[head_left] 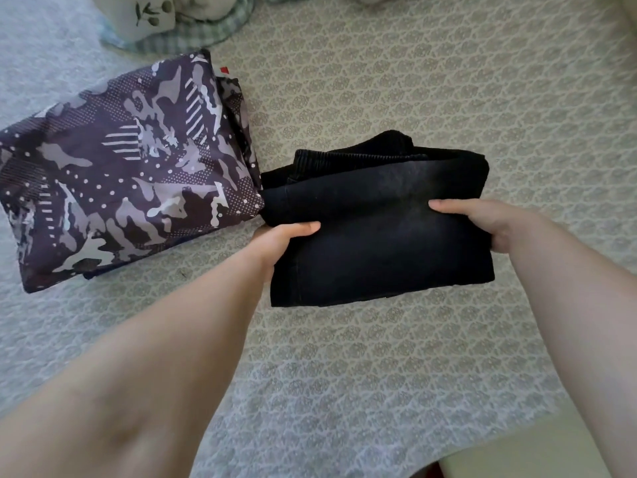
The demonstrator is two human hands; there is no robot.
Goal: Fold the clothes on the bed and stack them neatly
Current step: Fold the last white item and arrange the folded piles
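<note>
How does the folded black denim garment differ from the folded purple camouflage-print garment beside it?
The folded black denim garment is plain and dark; the folded purple camouflage-print garment is busily patterned. Both hands, left and right, grip the black one; nothing touches the camouflage one, which looks larger. Both lie folded on the patterned bed cover.

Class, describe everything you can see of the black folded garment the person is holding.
The black garment looks like faded denim, folded into a thick rectangle, with a ribbed waistband showing at its far edge. It lies on the patterned bedspread. The left hand and right hand grip its sides, thumbs on top. Its far-left corner meets the camouflage garment.
</note>
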